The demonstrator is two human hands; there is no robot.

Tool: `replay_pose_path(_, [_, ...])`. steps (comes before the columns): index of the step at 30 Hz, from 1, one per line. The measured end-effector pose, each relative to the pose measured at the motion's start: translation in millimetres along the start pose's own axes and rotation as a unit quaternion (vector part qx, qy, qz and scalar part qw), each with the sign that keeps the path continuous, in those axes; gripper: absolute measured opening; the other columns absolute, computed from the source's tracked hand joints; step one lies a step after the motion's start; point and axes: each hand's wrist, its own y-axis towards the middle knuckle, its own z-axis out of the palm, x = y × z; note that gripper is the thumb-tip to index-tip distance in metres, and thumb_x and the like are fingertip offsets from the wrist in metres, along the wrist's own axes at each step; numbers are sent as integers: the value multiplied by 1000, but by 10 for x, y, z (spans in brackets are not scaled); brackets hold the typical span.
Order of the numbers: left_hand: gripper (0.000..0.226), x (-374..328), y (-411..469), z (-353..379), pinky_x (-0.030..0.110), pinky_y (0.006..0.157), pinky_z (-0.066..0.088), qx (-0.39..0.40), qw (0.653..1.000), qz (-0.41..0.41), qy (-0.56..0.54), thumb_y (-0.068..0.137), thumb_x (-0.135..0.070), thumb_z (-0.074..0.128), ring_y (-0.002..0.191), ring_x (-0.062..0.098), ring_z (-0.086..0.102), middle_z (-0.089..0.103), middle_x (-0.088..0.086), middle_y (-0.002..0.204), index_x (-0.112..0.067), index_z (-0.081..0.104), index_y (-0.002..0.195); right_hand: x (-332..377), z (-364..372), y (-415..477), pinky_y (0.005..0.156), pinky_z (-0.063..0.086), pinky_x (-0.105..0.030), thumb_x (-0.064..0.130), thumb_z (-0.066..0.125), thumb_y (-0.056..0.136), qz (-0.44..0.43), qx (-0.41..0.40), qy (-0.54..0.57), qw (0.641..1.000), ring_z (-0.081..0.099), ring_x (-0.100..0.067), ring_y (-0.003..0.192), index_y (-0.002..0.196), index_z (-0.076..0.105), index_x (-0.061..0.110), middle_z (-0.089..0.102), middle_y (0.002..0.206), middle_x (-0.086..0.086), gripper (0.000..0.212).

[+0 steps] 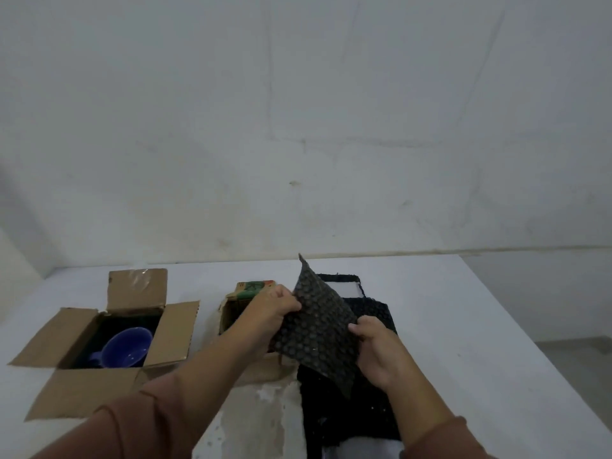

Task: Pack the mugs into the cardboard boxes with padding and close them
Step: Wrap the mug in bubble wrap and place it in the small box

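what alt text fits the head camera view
A left hand and a right hand hold up a sheet of dark bubble wrap over a white table. At left, an open cardboard box holds a blue mug.

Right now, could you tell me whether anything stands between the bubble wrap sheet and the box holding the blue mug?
Nothing visible blocks it. The left hand and right hand hold the bubble wrap sheet aloft; the box stands open around the blue mug. Only a smaller box sits low between them.
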Motion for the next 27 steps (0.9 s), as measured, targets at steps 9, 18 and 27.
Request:
replay_pose_path(9, [65,41,-255,-757,31,68,47,19,995,65,69,79,-1,66,82,27,58,57,10,94,-43,44,123,193,575,-195,94,50,-34,-4,61,81,-177,30,-331,926,60,-16,104,89,70,32,64,112,2,38])
replay_pose_path(18, [19,-85,-454,-946,8,50,36,-95,889,149,423,78,-20,73,72,1,49,51,-9,85,-26,55,76,329,1004,-348,71,34,2,5,58,84,-335,-12,-617,712,50,-10,93,94,68,22,47,100,6,22])
replay_pose_path(27, [13,-324,-464,-851,23,65,44,4,944,111,311,92,-22,58,85,13,63,66,-6,87,-29,63,83,340,1393,-315,84,42,-27,27,66,82,-300,25,-535,790,52,-12,102,101,59,32,52,110,10,21])
